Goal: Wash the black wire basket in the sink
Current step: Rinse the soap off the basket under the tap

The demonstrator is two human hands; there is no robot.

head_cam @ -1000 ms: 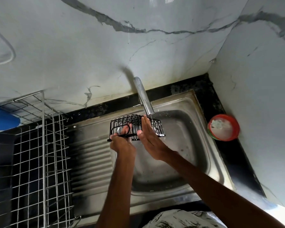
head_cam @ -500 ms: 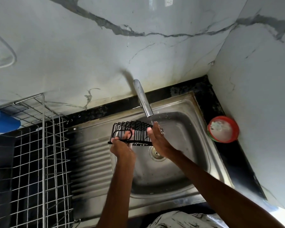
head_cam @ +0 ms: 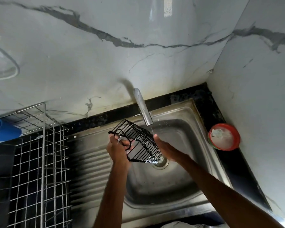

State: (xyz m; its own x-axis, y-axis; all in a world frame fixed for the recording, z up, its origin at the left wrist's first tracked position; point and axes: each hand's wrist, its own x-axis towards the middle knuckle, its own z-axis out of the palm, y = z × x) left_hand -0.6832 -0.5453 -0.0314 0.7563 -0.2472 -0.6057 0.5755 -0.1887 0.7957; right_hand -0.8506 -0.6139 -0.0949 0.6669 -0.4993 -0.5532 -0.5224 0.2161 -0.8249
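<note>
Your left grip (head_cam: 118, 148) has its fingers curled round the rim wire on the near-left side of the black wire basket (head_cam: 138, 140) and carries it alone. Your right grip (head_cam: 167, 149) lies flat, fingers straight, against the basket's right side and clasps nothing. The basket hangs tilted in the air over the bowl of the sink (head_cam: 179, 186), just below and to the left of the tap (head_cam: 143, 111), with one corner dipping toward the drain (head_cam: 162, 162).

The water stream (head_cam: 152, 130) looks to land on your right fingertips (head_cam: 155, 137) at the basket's edge rather than through the wires, so most of the basket seems to be missing the rinse. White suds (head_cam: 150, 161) cling to the lowest corner, which suggests the rinsing is only partly done.

To do this step well:
- Shift the basket a little to the right so the stream falls inside the wires.
- Turn it slowly with the left grip so each face passes under the water, and bring the sudsy corner up last.
- Run the flat right fingers along the wires, not across them, to push the foam off.
- Wet wire is slippery, so hold low over the bowl; a slip would then be a short drop
</note>
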